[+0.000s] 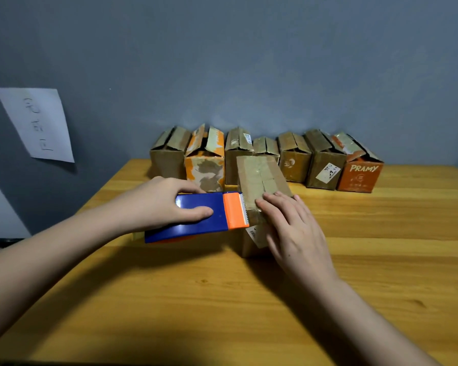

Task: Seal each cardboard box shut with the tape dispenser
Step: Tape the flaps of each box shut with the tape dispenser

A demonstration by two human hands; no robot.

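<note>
Grey wall [249,62] backs a wooden table [381,260] with 7 open-flapped boxes [325,165] in a row; contents hidden. Left hand [167,202] grips the blue-orange tape dispenser [209,215], its serrated end pointing right against the near taped box [259,180]. Right hand [294,228] presses that box's end, fingers straight.

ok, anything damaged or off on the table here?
The orange and white box, second from left in the back row, has its printed face torn away in patches down to bare cardboard. All seven back-row boxes have flaps gaping open, still unsealed. Nothing spilled.
</note>
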